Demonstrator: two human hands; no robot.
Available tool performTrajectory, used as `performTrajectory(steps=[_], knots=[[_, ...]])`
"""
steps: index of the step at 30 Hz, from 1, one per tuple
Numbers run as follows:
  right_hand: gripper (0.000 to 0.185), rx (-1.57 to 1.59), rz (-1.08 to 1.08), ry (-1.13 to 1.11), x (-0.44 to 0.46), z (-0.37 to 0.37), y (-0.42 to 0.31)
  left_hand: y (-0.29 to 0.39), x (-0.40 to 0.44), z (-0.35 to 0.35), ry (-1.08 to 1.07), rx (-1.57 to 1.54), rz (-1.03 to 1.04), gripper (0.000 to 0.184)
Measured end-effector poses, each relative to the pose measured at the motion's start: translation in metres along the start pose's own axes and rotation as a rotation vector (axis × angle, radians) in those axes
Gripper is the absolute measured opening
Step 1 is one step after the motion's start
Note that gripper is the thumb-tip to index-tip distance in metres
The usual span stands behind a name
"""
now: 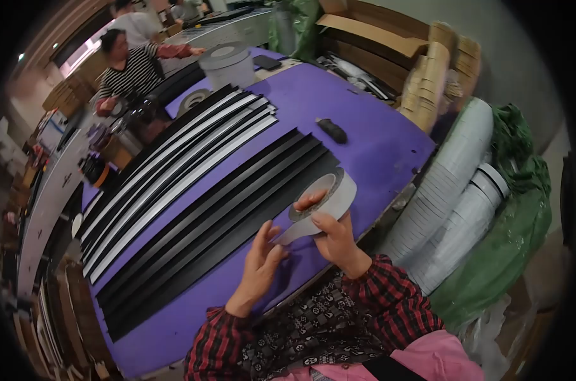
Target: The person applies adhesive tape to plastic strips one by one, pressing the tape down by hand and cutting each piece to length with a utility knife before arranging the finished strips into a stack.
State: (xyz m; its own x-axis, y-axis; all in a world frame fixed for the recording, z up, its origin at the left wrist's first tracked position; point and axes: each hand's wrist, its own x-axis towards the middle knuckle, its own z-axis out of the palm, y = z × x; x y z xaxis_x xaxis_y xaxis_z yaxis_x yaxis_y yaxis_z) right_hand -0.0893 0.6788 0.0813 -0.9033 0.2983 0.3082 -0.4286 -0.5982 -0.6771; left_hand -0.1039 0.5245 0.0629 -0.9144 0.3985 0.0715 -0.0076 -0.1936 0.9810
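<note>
My right hand [340,241] grips a wide roll of pale grey tape [344,198], its fingers through the core and the thumb on the near side. A loose length of tape runs from the roll down to my left hand [260,270], where thumb and fingers close on its end. Both hands are over the near edge of the purple table. Just beyond them lie several long black strips [211,222], side by side. Farther off is a group of strips with white faces [173,197] and black edges.
A large tape roll stack [227,66], a phone [267,61] and a small black object [332,131] are on the purple table [377,133]. Wrapped rolls [447,184] and green plastic [497,254] stand at right. A co-worker in a striped shirt [132,79] is across the table.
</note>
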Motion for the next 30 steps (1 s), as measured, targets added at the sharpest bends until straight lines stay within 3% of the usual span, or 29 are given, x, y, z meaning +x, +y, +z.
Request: performTrajectory(steps=[3,4,7,8,10,13,15,16,18,19,20,22,24,26,30], knots=[[0.036,0.056,0.011,-0.068,-0.015,0.022,0.023,-0.003,-0.016,-0.009,0.022,-0.381,-0.053,0.026],[0.036,0.046,-0.008,-0.117,-0.018,0.024,0.031,0.002,-0.025,-0.013,0.126,-0.35,-0.01,0.019],[0.07,0.319,0.053,-0.068,-0.017,0.01,0.02,0.025,-0.065,-0.056,0.219,-0.204,-0.032,0.017],[0.073,0.416,0.053,-0.171,-0.008,-0.008,0.005,0.03,-0.083,-0.081,0.307,-0.177,-0.012,0.017],[0.066,0.326,-0.031,-0.208,0.011,-0.035,-0.028,0.037,-0.124,-0.149,0.552,0.071,-0.11,0.02],[0.065,0.263,-0.003,-0.269,0.044,-0.105,-0.048,0.06,-0.203,-0.256,0.878,0.266,-0.073,0.017],[0.056,0.008,0.079,-0.04,0.053,-0.123,-0.048,0.078,-0.245,-0.307,1.012,0.373,-0.088,0.014],[0.056,0.011,0.09,-0.043,0.057,-0.128,-0.037,0.085,-0.257,-0.33,1.068,0.429,-0.118,0.012],[0.038,-0.858,0.144,-0.278,0.067,-0.128,-0.011,0.096,-0.27,-0.368,1.028,0.496,-0.195,0.009],[0.024,-0.975,0.232,-0.269,0.065,-0.088,-0.006,0.098,-0.267,-0.379,1.072,0.504,-0.217,0.006],[0.024,-0.977,0.238,-0.272,0.07,-0.085,0.004,0.097,-0.264,-0.392,1.075,0.502,-0.223,0.006],[0.025,-1.33,-0.012,-0.303,0.078,-0.089,0.027,0.092,-0.256,-0.415,1.041,0.609,-0.213,0.01],[0.032,-1.385,0.052,-0.259,0.084,-0.086,0.036,0.089,-0.248,-0.424,1.07,0.59,-0.213,0.012],[0.038,-1.517,-0.049,-0.254,0.085,-0.083,0.043,0.088,-0.242,-0.425,1.172,0.754,-0.313,0.012],[0.042,-1.608,-0.029,-0.234,0.08,-0.064,0.043,0.077,-0.249,-0.442,1.152,0.728,-0.281,0.011]])
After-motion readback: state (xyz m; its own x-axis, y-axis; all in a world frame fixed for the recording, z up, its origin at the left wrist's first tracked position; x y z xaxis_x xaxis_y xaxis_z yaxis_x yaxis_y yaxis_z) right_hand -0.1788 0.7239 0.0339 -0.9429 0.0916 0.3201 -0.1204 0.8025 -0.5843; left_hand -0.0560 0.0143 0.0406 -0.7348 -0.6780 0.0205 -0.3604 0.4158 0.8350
